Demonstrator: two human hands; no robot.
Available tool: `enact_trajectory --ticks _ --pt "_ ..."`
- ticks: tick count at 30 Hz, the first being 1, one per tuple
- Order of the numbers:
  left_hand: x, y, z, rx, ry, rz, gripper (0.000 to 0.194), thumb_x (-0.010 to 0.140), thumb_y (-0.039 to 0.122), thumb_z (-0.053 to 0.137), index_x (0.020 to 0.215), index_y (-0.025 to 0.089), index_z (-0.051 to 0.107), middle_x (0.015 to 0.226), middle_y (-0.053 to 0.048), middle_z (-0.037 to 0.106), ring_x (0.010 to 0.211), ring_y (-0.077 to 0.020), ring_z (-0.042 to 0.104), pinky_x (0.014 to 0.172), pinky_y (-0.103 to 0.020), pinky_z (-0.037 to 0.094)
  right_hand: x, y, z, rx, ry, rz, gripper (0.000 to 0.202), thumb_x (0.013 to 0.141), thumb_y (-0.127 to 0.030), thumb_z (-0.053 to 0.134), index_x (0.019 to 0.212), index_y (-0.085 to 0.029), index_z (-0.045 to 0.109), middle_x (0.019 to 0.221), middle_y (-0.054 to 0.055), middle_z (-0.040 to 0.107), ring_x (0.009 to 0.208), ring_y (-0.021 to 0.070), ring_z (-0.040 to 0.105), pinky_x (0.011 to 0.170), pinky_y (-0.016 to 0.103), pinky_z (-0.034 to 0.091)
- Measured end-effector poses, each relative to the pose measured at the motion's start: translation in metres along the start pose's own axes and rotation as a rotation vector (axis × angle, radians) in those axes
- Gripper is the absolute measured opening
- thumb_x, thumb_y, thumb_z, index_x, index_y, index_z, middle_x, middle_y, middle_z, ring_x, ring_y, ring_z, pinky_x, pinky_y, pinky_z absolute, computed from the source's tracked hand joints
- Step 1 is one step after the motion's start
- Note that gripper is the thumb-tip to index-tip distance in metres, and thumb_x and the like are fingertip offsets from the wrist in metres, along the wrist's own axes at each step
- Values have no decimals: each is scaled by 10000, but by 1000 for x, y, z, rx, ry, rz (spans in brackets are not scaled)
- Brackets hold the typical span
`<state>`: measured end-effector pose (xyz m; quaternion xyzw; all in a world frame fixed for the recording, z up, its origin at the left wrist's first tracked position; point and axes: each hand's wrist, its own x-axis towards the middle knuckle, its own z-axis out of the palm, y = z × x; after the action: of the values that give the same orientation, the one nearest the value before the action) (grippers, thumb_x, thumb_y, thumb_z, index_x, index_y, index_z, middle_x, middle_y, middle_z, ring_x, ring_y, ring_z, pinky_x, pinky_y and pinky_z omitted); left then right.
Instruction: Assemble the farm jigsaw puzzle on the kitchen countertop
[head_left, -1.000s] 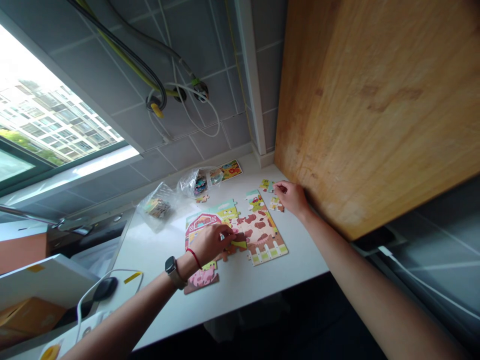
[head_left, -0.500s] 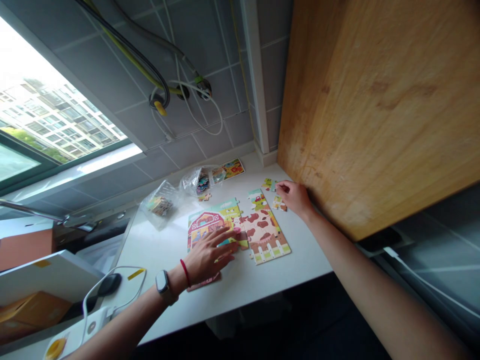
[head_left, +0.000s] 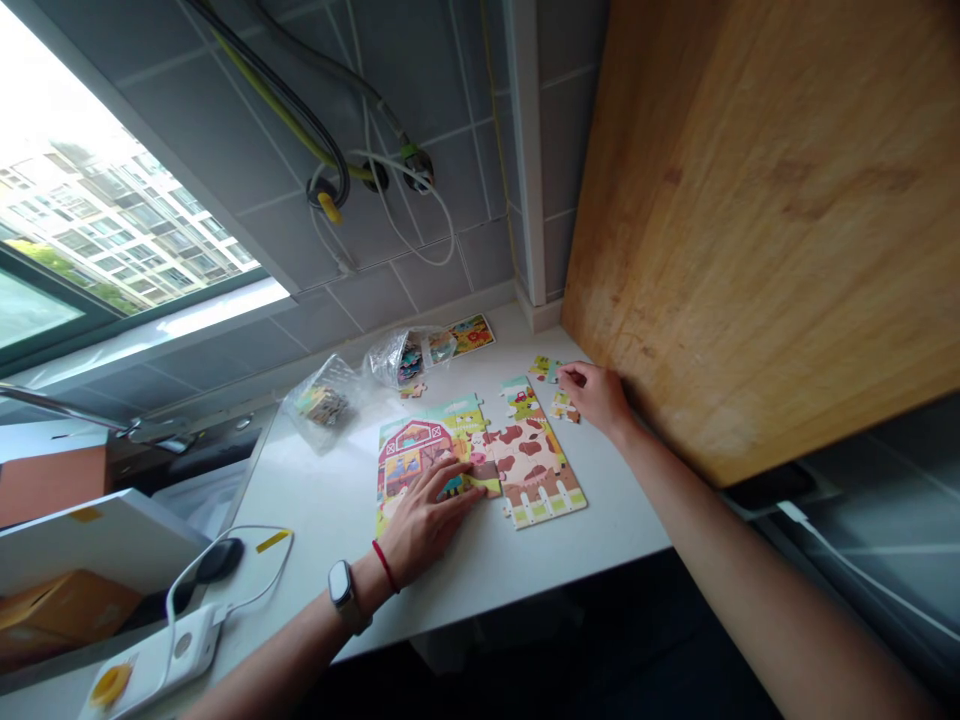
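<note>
My left hand lies with fingers spread over the lower part of the barn puzzle section on the white table. Beside it on the right is the joined cow section, with a tractor piece at its top. A narrow gap parts the two sections at the top; lower down they meet or nearly meet. My right hand is closed in a pinch at the edge of a green and yellow puzzle piece. Just below that hand lies another loose piece.
Two clear bags of pieces and a picture card lie toward the wall. One small piece sits near them. A wooden panel rises at the right; a power strip is at lower left.
My left hand has shifted, and the pink-red piece that showed under it near the table's front edge is no longer visible. My right hand stays pinched at the loose pieces. The view has moved slightly.
</note>
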<state>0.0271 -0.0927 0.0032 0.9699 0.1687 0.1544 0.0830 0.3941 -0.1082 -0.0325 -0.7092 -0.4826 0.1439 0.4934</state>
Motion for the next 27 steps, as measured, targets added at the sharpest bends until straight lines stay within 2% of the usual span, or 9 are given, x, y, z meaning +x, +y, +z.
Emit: enact_trajectory --ticks 4,7,11,15,22,27 --pt "4 9 -1 -49 57 -61 273 1048 213 566 1210 307 765 1338 -99 669 1259 -278 622 991 -468 618 0 1 0 9 -5 4 184 902 -293 611 887 -193 765 815 65 806 746 215 755 725 284 565" --pt "8 11 -3 -69 83 -90 206 1035 255 612 1163 291 769 1257 -89 711 1177 -265 656 952 -445 623 0 1 0 4 -3 -5 183 901 -298 613 883 -197 765 815 63 807 743 215 752 719 285 565" --pt "16 6 -7 -104 140 -109 169 1007 291 666 1146 287 762 1221 -79 731 1155 -259 666 984 -455 604 0 2 1 6 0 -8 184 899 -309 616 881 -199 762 819 62 809 756 216 757 711 282 560" --pt "35 -4 -5 -139 186 -158 149 995 306 689 1120 274 763 1209 -80 732 1118 -252 681 973 -463 599 1 2 1 -3 -4 -3 195 903 -311 608 884 -191 760 808 68 805 747 219 756 705 289 549" --pt "74 -23 4 -106 125 -168 168 988 269 686 1103 305 803 1213 -64 731 1086 -245 685 937 -451 621 1 1 1 0 3 -12 200 909 -314 601 879 -196 761 814 62 809 750 211 755 712 282 554" --pt "77 -33 4 -89 96 -108 184 1000 269 672 1135 310 789 1223 -59 738 1106 -245 674 951 -462 614 1 0 1 3 2 -6 197 911 -325 603 877 -210 760 811 58 809 738 214 755 709 287 563"
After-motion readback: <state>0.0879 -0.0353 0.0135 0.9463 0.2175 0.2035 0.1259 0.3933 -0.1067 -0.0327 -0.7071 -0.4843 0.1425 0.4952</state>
